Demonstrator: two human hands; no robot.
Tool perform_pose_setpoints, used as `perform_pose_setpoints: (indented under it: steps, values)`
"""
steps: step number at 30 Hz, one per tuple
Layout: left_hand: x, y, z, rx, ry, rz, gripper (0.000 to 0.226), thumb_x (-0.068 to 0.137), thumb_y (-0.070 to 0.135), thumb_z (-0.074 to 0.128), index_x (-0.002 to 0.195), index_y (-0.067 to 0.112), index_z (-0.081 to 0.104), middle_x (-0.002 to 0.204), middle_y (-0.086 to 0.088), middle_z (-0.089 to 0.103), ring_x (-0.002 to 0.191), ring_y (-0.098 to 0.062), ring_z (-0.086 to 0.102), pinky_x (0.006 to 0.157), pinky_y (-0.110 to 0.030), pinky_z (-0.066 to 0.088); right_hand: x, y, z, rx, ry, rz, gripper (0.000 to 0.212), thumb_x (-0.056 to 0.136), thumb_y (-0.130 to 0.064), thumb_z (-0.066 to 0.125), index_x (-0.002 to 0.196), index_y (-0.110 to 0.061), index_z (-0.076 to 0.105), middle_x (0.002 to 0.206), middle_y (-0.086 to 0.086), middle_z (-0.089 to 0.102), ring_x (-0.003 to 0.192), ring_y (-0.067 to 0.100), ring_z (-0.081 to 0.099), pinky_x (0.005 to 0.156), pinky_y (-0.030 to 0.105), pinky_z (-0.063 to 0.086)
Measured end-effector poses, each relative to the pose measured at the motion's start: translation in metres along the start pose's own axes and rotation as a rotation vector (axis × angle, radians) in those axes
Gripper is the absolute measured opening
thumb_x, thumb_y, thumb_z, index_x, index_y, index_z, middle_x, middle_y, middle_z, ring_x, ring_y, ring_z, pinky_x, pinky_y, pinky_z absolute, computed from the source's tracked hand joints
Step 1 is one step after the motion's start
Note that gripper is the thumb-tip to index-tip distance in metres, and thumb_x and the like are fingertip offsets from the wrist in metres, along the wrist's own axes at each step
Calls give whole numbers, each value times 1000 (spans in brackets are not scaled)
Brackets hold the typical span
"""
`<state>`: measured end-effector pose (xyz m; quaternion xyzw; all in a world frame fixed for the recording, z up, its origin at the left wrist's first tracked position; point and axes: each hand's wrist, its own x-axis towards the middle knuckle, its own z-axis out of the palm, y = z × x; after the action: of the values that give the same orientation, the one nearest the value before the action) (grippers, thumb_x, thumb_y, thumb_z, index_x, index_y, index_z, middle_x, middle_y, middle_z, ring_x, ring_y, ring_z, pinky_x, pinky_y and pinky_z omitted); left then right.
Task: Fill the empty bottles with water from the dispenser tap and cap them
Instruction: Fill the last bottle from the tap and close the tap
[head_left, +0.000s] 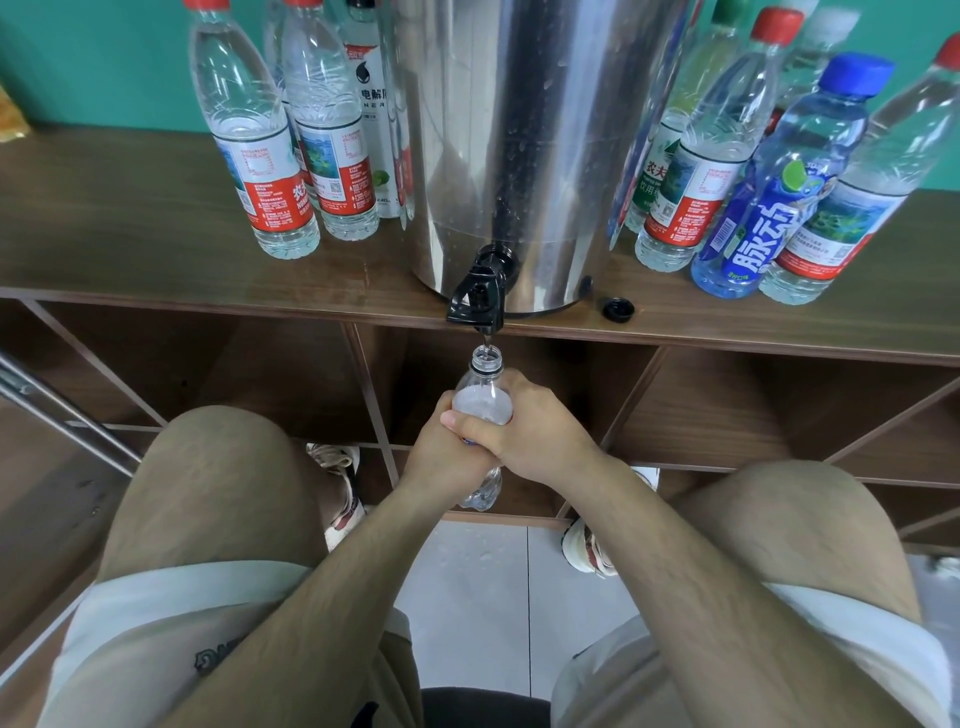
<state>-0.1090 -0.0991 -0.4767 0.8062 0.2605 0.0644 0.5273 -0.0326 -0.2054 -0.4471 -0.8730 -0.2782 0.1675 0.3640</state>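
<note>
Frame centre: both hands, left (445, 451) and right (537, 432), grip clamped around an uncapped bottle (482, 402) under the black tap (478, 297) of the steel dispenser (524, 156). Blue bottle (769, 208), right, reads "脉动". Black cap (618, 307) lies on the brown wooden surface (130, 234); teal wall (78, 57).

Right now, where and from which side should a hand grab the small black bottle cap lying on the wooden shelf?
Pinch the small black bottle cap across its ribbed rim, coming from above. It lies flat, open side seemingly up, beside the steel dispenser, with bare wooden shelf around it.
</note>
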Motion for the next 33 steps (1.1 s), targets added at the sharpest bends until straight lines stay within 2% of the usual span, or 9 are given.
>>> perform_pose_setpoints:
  steps: [2, 8, 15, 17, 19, 22, 26, 29, 33]
  values:
    - [0, -1, 1, -5, 8, 3, 49, 90, 22, 79, 131, 17, 53, 98, 15, 62, 84, -3, 61, 53, -5, 44, 0, -1, -1, -9, -3, -5, 68, 84, -70, 71, 132, -26, 55, 116, -10, 67, 102, 11, 67, 84, 27, 59]
    - [2, 2, 5, -27, 52, -9, 44, 93, 34, 75, 130, 20, 54, 100, 12, 63, 87, -7, 62, 60, -16, 44, -2, -2, -2, 14, 24, -18, 70, 82, -70, 73, 133, -25, 55, 115, -10, 68, 102, 10, 67, 82, 25, 57]
    - [1, 9, 4, -70, 36, -104, 46, 91, 29, 78, 124, 20, 48, 94, 13, 58, 78, -5, 59, 42, -6, 41, -3, -4, -2, 31, 56, -26, 68, 79, -72, 73, 126, -27, 57, 106, -14, 69, 94, 5, 67, 73, 20, 54]
    - [1, 9, 4, -62, 39, -119, 43, 92, 25, 77, 123, 22, 47, 95, 11, 57, 79, -6, 58, 46, -10, 43, -3, -5, -1, 12, 59, -28, 69, 78, -74, 72, 126, -27, 57, 107, -14, 69, 94, 6, 67, 74, 21, 55]
    - [-1, 10, 3, -97, 54, -130, 32, 97, 24, 69, 122, 24, 50, 100, 9, 61, 85, -8, 61, 57, -17, 45, -3, -5, -2, 2, 56, -30, 69, 78, -75, 71, 126, -27, 57, 107, -13, 69, 95, 7, 67, 78, 24, 57]
    - [-9, 10, -3, -305, 108, -166, 27, 100, 8, 58, 117, 29, 57, 101, 9, 67, 89, -7, 65, 61, -18, 50, -2, -5, -2, 10, 63, -20, 70, 78, -75, 72, 126, -27, 57, 107, -13, 69, 94, 6, 67, 78, 25, 58]
    - [-12, 15, -15, -676, 303, -218, 40, 91, -11, 48, 105, 20, 69, 105, -4, 74, 98, -23, 72, 71, -27, 59, -2, -7, -4, -15, 65, 1, 71, 76, -77, 73, 125, -28, 57, 105, -13, 69, 93, 6, 68, 77, 28, 59]
    - [-8, 23, -22, -760, 329, -165, 23, 98, 8, 55, 104, 22, 72, 107, 0, 78, 105, -19, 73, 87, -30, 59, -2, -9, -5, -43, 63, 9, 71, 77, -74, 74, 127, -27, 56, 107, -11, 69, 94, 9, 68, 80, 33, 60]
    - [-12, 33, -19, -552, 172, 27, 13, 101, 51, 58, 107, 43, 66, 102, 18, 73, 96, 0, 71, 70, -14, 54, -3, -11, -8, -46, 52, 19, 62, 83, -61, 76, 128, -24, 53, 110, -6, 70, 94, 14, 68, 80, 36, 60]
